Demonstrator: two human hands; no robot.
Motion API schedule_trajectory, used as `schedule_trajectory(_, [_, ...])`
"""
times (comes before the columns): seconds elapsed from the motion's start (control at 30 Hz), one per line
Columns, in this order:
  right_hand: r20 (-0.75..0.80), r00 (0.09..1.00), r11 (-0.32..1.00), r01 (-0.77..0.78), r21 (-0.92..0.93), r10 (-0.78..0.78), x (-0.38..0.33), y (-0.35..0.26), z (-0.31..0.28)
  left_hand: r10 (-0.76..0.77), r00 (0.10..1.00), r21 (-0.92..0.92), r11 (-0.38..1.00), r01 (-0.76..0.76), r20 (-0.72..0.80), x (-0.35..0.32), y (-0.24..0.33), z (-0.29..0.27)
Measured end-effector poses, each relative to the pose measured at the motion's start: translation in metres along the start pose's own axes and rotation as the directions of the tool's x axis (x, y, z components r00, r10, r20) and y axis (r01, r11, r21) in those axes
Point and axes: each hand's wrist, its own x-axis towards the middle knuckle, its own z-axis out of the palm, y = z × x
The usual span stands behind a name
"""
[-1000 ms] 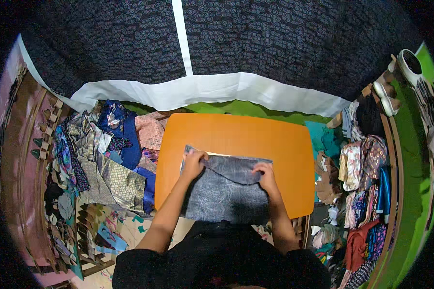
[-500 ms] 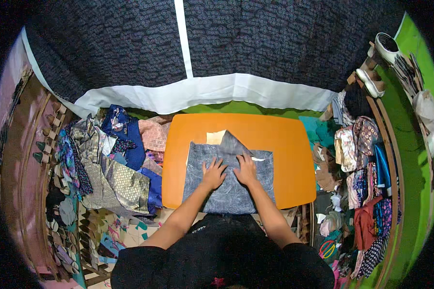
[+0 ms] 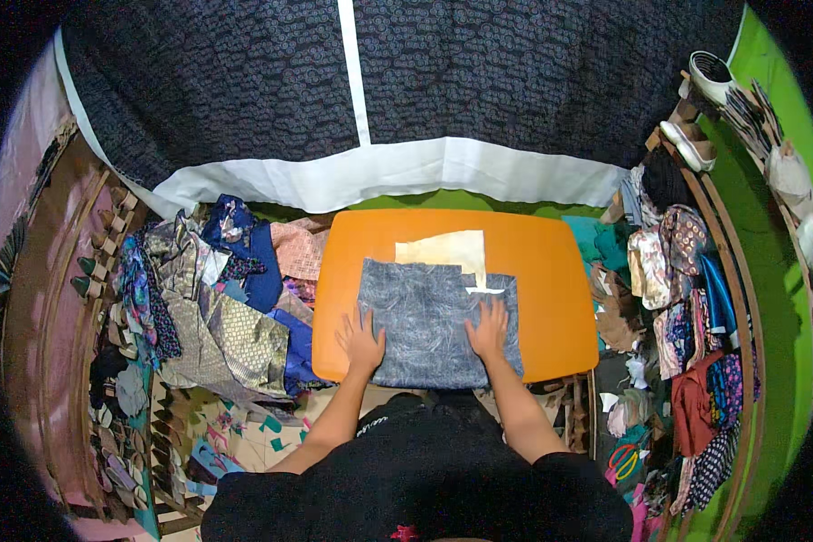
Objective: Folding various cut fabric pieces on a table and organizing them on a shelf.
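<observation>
A dark grey patterned cloth (image 3: 425,316) lies flat on an orange table (image 3: 551,298), reaching its near edge. From under the cloth's far side a cream-coloured piece (image 3: 443,248) sticks out, and a narrow pale strip of it shows at the cloth's upper right. My left hand (image 3: 361,343) rests at the cloth's left edge with its fingers spread, partly over the bare tabletop. On the right part of the cloth lies my right hand (image 3: 488,330), fingers apart and pointing away from me. Neither hand holds anything.
Heaped fabrics (image 3: 235,316) lie left of the table, and more garments (image 3: 686,334) are piled at the right. Scissors with red and yellow handles (image 3: 623,461) lie low at the right. A dark curtain (image 3: 515,81) with a white border hangs beyond. Fabric scraps (image 3: 275,434) dot the floor.
The cloth's raised, folded far corner now lies down, and more of the cream piece shows. My left hand has moved left to the cloth's edge; my right hand has shifted right.
</observation>
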Motion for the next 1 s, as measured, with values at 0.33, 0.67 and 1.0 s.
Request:
schedule_trajectory(0.33, [0.071, 0.744, 0.746, -0.655, -0.120, 0.664, -0.065, -0.007, -0.060, -0.287, 0.951, -0.170, 0.938, 0.303, 0.116, -0.024, -0.034, -0.037])
schedule_trajectory(0.67, [0.319, 0.638, 0.538, -0.767, 0.351, 0.701, -0.104, 0.038, -0.052, -0.177, 0.801, -0.469, 0.730, 0.497, 0.572, -0.044, -0.088, -0.013])
schedule_trajectory(1.0, [0.649, 0.594, 0.385, -0.803, 0.454, 0.474, -0.091, 0.022, -0.086, 0.061, 0.707, -0.708, -0.015, 0.706, 0.705, -0.035, -0.034, -0.078])
